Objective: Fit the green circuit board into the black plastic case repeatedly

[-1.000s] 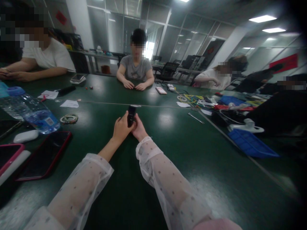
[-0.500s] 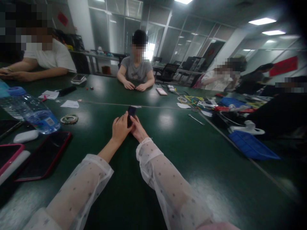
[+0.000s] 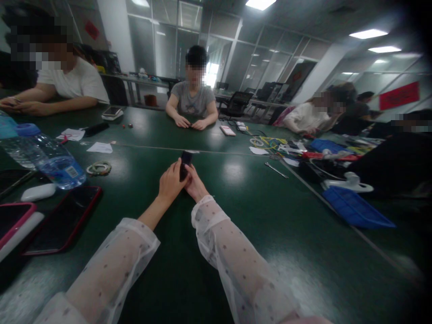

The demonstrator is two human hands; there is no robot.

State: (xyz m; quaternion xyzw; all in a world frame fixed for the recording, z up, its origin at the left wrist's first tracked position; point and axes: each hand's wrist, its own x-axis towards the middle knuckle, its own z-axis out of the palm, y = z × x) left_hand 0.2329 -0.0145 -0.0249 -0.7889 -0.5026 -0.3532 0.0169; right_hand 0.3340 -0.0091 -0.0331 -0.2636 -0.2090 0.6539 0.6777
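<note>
A small black object [image 3: 186, 161] stands upright between my two hands, over the middle of the green table [image 3: 232, 207]. My left hand [image 3: 170, 182] grips it from the left, fingers pressed to its side. From the right and lower side, my right hand [image 3: 195, 183] closes on the same object, and the fingertips of both hands nearly meet. Its lower part is hidden by my fingers. A beaded bracelet [image 3: 99, 168] lies to the left of my hands, and a metal wrench [image 3: 276, 170] to the right.
Bottles [image 3: 69, 171], a red-edged phone [image 3: 64, 220] and a white case [image 3: 38, 192] are at the left. Cables [image 3: 270, 143] and a blue tray [image 3: 356, 207] lie at the right. Across the table sits a person in grey [image 3: 192, 101]; others sit at both sides.
My hands and the black object stay nearly in place. The view has shifted slightly. At the right, a person in white has leaned down and lowered their hands.
</note>
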